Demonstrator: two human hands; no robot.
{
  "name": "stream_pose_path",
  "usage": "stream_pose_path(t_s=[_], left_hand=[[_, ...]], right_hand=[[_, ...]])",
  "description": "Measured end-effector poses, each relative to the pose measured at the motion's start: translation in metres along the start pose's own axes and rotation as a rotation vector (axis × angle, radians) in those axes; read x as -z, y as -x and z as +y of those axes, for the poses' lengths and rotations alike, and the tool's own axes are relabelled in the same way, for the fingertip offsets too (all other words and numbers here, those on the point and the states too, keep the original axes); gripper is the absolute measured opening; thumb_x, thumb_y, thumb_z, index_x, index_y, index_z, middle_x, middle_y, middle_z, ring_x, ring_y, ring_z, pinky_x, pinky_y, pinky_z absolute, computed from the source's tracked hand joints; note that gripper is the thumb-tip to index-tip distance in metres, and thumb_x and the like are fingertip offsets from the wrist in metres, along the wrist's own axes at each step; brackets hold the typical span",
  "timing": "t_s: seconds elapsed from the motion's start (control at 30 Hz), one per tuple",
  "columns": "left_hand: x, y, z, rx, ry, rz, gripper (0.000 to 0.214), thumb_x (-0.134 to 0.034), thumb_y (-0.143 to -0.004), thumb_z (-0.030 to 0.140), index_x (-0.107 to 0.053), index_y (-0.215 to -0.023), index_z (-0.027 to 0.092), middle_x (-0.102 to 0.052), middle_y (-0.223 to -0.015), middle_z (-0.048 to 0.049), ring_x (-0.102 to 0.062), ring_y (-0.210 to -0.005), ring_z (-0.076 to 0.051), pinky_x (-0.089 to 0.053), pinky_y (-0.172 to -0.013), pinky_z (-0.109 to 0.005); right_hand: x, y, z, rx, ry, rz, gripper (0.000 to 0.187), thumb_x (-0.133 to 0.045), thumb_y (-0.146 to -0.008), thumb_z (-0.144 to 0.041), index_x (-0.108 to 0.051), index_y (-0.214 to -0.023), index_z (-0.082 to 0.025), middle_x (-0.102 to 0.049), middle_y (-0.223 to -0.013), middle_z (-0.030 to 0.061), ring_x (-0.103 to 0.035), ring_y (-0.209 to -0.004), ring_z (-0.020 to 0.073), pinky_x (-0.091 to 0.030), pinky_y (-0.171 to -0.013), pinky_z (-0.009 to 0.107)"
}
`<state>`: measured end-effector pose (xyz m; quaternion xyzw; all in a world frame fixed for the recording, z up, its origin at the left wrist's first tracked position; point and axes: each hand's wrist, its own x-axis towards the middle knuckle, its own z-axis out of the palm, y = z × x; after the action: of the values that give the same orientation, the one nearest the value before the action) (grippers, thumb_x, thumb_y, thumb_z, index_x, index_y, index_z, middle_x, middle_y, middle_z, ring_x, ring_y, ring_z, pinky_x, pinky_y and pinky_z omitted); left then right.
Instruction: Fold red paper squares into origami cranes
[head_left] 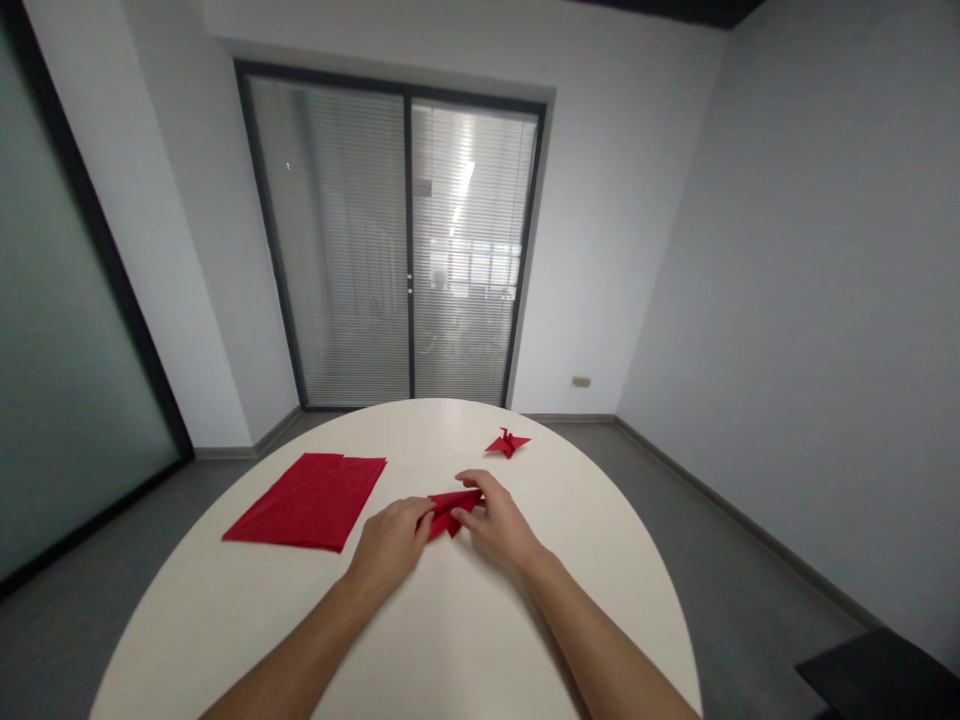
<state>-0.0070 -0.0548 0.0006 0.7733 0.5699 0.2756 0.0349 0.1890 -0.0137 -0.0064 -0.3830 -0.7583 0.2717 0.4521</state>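
Observation:
Between my two hands is a partly folded piece of red origami paper [448,512], just above or on the tabletop; the exact contact is hidden. My left hand [394,535] pinches its left end, fingers closed with the thumb toward me. At the right end, my right hand [501,518] grips the paper between thumb and curled fingers. A small pointed flap hangs down from the middle of the fold. Beyond my right hand stands a finished red paper crane [508,443] with its wings spread. Left of my left hand lie red paper sheets [307,503], creased and loosely stacked.
The round cream-white table [442,660] has a curved edge all around. Past it are a glass partition with blinds [465,260] and white walls. A dark flat object [885,675] juts in at the lower right, beside the table.

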Motion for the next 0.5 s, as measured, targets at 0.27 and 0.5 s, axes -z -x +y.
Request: stream_pose_path(t_s=[0.27, 0.5], left_hand=[[-0.006, -0.008, -0.015, 0.169, 0.216, 0.158, 0.032, -0.042, -0.095, 0.031, -0.069, -0.11, 0.022, -0.076, -0.101, -0.0086, -0.071, -0.09, -0.024, -0.051, -0.082, -0.033], [-0.019, -0.015, -0.029, 0.292, 0.736, 0.295, 0.03, -0.051, -0.086, 0.037, -0.067, -0.101, 0.017, -0.075, -0.099, -0.0103, -0.071, -0.09, -0.025, -0.054, -0.079, -0.034]], right_hand=[[-0.027, -0.002, 0.011, -0.297, -0.373, 0.117, 0.071, -0.071, -0.066, -0.019, -0.043, -0.131, -0.025, -0.057, -0.125, 0.01, -0.063, -0.09, 0.0186, -0.056, -0.078, 0.037], [-0.043, 0.003, 0.008, -0.214, -0.356, 0.004, 0.062, -0.053, -0.068, -0.005, -0.053, -0.128, -0.023, -0.062, -0.124, 0.0093, -0.063, -0.106, 0.0205, -0.054, -0.09, 0.038]])
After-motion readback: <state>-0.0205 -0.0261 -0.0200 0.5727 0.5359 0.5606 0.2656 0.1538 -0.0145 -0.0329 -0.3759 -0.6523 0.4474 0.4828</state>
